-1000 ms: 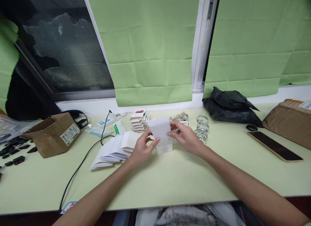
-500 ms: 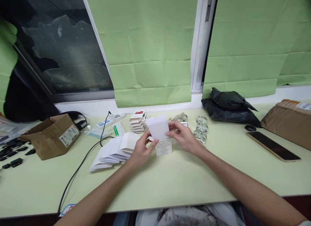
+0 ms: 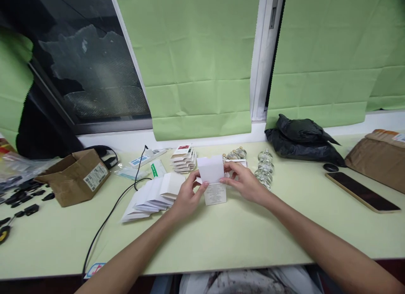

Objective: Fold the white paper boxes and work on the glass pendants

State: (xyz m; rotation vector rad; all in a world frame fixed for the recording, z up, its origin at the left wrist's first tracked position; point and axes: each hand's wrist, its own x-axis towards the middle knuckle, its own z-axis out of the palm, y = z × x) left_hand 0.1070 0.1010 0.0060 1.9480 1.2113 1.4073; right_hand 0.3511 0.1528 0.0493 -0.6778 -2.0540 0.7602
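Observation:
Over the middle of the table I hold a small white paper box (image 3: pixel 211 171), its plain white flap standing up. Below the flap a panel with fine grey print (image 3: pixel 215 194) shows; whether it belongs to the same piece I cannot tell. My left hand (image 3: pixel 189 192) pinches the left edge between thumb and fingers. On the opposite edge, my right hand (image 3: pixel 242 181) pinches too, thumb in front. Left of my left hand lies a fanned row of white folded paper pieces (image 3: pixel 148 197). Behind it stands a stack of small cards or boxes (image 3: pixel 184 160), the top one with a red picture.
Several silvery glass ornaments (image 3: pixel 265 167) line up right of my right hand, more (image 3: pixel 236 153) behind it. A phone (image 3: pixel 362 192), a black plastic bag (image 3: pixel 303 138) and a brown parcel (image 3: pixel 379 159) lie right. Left are an open cardboard box (image 3: pixel 74 178) and a black cable (image 3: pixel 107 216).
The view has shifted slightly, so everything sits a little further right. Both hands keep hold of the white paper box, whose flap now stands straighter and faces me more squarely.

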